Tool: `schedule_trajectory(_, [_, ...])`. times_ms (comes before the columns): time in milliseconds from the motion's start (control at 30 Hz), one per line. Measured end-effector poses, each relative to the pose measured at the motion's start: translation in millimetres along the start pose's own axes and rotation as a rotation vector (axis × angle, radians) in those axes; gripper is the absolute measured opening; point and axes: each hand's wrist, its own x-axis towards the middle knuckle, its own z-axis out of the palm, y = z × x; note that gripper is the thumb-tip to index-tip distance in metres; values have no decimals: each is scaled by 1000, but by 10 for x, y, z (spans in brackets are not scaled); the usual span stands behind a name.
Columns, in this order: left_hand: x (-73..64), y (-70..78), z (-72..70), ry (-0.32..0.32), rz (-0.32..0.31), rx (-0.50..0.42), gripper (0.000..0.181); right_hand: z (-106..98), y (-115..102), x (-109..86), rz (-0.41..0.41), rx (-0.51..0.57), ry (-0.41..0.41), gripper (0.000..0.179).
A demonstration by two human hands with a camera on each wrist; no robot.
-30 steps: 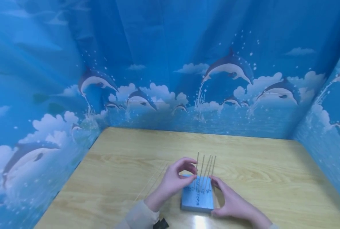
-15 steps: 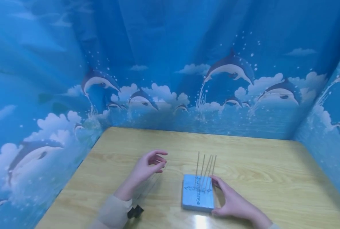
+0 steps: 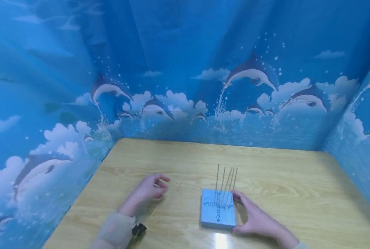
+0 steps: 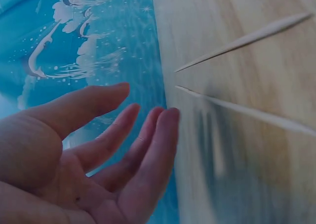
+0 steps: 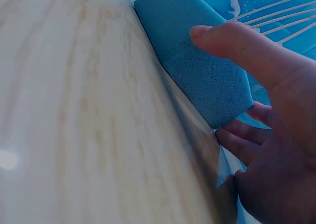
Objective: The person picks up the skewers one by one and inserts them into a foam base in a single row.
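Note:
A blue foam block with dark markings on top sits on the table. Several thin wooden skewers stand in it, some of them leaning. My right hand holds the block at its right side, thumb at the near edge and fingers at the far corner. In the right wrist view the thumb lies against the foam. My left hand is to the left of the block, fingers loosely bent and holding nothing. Beside it two loose skewers lie on the wood, their pointed ends visible in the left wrist view.
The wood-grain table is bordered at the back and both sides by blue dolphin-print curtains. A black object is at the left sleeve cuff. Light glares on the table in front of the block.
My left hand has left the standing skewers and moved left, then slightly down, to the loose skewers. The right hand stays on the block.

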Motion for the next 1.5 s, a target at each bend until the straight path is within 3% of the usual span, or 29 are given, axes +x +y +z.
schedule_trajectory(233, [50,-61,9,-10,-64,52,36,38,0,-12,-3,14,15,117])
schedule_trajectory(367, [108,-46,-11,-56,-103,81,40,65,-3,-25,-13,13,23,116])
schedule_trajectory(633, [186,-99,-65,-142,-139,13,46,59,6,1,-9,4,14,117])
schedule_trajectory(833, [213,-151,-49,-186,-130,-9,45,25,-5,-8,-11,12,6,116])
schedule_trajectory(1167, [244,-156,-22,-156,-112,183,48,51,-20,-16,22,47,-24,117])
schedule_trajectory(1500, [265,-118,49,-117,-96,215,48,8,-7,-10,7,17,0,116])
